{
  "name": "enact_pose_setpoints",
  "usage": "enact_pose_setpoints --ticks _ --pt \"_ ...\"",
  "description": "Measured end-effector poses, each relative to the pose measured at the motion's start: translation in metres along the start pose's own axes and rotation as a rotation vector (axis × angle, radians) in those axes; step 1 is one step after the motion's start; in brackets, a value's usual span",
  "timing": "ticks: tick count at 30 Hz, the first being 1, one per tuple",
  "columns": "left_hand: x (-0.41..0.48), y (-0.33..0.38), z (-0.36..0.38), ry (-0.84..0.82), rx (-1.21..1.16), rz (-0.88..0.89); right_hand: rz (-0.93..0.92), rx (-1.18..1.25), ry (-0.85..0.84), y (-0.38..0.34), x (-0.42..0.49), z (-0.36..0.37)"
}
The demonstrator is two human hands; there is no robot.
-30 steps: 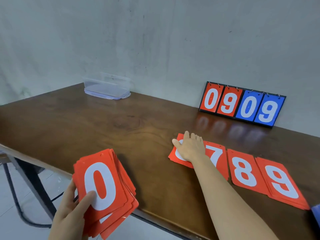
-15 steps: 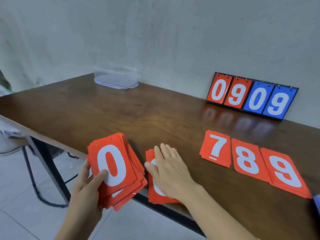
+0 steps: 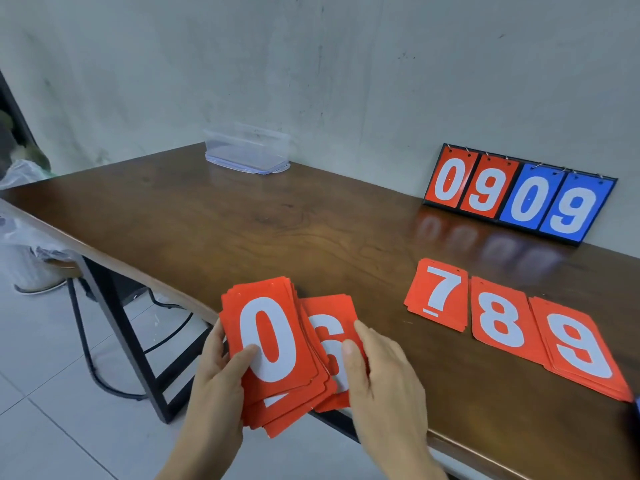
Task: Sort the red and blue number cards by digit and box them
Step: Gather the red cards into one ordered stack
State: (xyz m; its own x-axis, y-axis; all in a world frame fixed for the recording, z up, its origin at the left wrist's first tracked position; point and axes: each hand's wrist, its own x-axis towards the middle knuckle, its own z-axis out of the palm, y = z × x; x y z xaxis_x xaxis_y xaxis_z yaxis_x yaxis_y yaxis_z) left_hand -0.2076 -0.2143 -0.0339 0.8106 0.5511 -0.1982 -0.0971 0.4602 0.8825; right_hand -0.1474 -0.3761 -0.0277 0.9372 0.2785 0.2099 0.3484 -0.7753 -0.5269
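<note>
Left hand (image 3: 221,372) is gripping a red card stack (image 3: 270,337) topped by 0; right hand (image 3: 384,368) is pinching the 6 card (image 3: 329,327) just beside it, over a brown table (image 3: 242,220) edge, grey wall (image 3: 311,64) behind.

We read 0 9 on red and 0 9 on blue on the scoreboard (image 3: 519,195). In front of it lay the red 7 pile (image 3: 438,289), 8 pile (image 3: 500,318) and 9 pile (image 3: 581,348); farther forward and left, the 0 stack (image 3: 270,341) and 6 card (image 3: 329,327).

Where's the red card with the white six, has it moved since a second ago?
Yes. The red white-6 card slid left toward the near edge of the brown wooden table, away from the red 7 pile.
</note>
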Motion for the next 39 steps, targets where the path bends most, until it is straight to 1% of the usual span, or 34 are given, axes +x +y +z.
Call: enact_pose_setpoints --ticks 3,7,10,12,14,16,18,20,23,26,29,34,39 --pt "-0.007 -0.005 0.003 0.029 0.023 0.021 -0.030 0.080 0.026 -0.015 -0.004 0.011" --pt "-0.014 -0.009 0.007 0.006 0.032 0.004 -0.156 0.049 0.100 -0.030 -0.013 0.028" --pt "-0.018 -0.006 0.009 0.006 0.060 0.020 -0.246 0.107 0.065 -0.027 -0.015 0.021" --pt "-0.019 -0.006 0.010 0.023 0.059 0.011 -0.231 0.107 0.003 -0.016 0.000 0.000" --pt "-0.019 -0.008 0.010 0.051 0.051 -0.021 -0.214 0.011 0.063 0.004 0.031 -0.025" --pt "-0.019 -0.011 0.011 0.074 0.044 -0.041 -0.109 -0.166 0.102 0.029 0.072 -0.049" --pt "-0.019 -0.013 0.012 0.089 0.049 -0.042 0.029 -0.314 0.038 0.053 0.108 -0.060" --pt "-0.019 -0.015 0.012 0.103 0.048 -0.039 0.122 -0.389 -0.025 0.076 0.135 -0.058" --pt "-0.020 -0.019 0.014 0.122 0.060 -0.020 0.169 -0.439 -0.075 0.100 0.159 -0.054" --pt "-0.021 -0.019 0.017 0.164 0.060 0.009 0.210 -0.438 -0.149 0.108 0.169 -0.052" --pt "-0.021 -0.016 0.021 0.166 0.071 0.029 0.196 -0.452 -0.176 0.106 0.166 -0.047" --pt "-0.017 -0.018 0.018 0.154 0.063 0.001 0.093 -0.452 -0.239 0.077 0.138 -0.038" --pt "-0.015 -0.015 0.012 0.080 0.062 -0.009 -0.008 -0.415 -0.257 0.041 0.092 -0.031"
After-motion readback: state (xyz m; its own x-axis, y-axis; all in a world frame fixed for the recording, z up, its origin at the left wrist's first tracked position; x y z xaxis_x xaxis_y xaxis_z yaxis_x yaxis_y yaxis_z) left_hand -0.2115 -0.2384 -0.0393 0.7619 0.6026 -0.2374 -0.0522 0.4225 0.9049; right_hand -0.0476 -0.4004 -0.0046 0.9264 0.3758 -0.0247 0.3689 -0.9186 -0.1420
